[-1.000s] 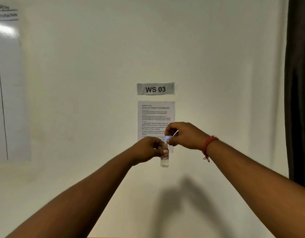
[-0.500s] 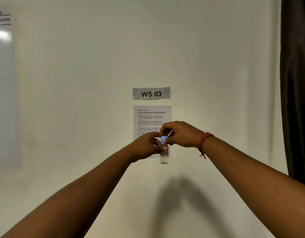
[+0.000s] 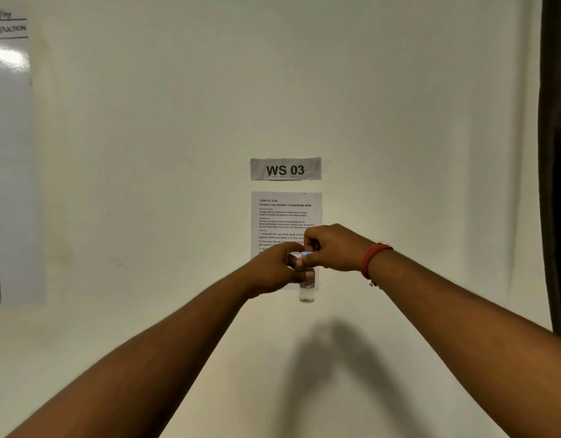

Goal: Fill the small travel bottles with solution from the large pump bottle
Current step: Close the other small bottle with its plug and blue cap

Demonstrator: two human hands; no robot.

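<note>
A small clear travel bottle (image 3: 306,294) is held up in the air in front of the wall, upright, with a label on its upper body. My left hand (image 3: 277,268) grips the bottle's upper part with curled fingers. My right hand (image 3: 334,248) pinches the light blue cap (image 3: 307,254) at the bottle's top, directly above my left fingers. Both hands touch each other there. The large pump bottle is out of view.
A white wall fills the view, with a "WS 03" sign (image 3: 285,169) and a printed task sheet (image 3: 285,216) behind my hands. A glossy poster (image 3: 10,153) hangs at the left. A dark curtain (image 3: 557,153) runs down the right edge.
Both hands stay on the bottle and cap. My right hand's fingers have shifted slightly around the cap, and the view has tilted a little.
</note>
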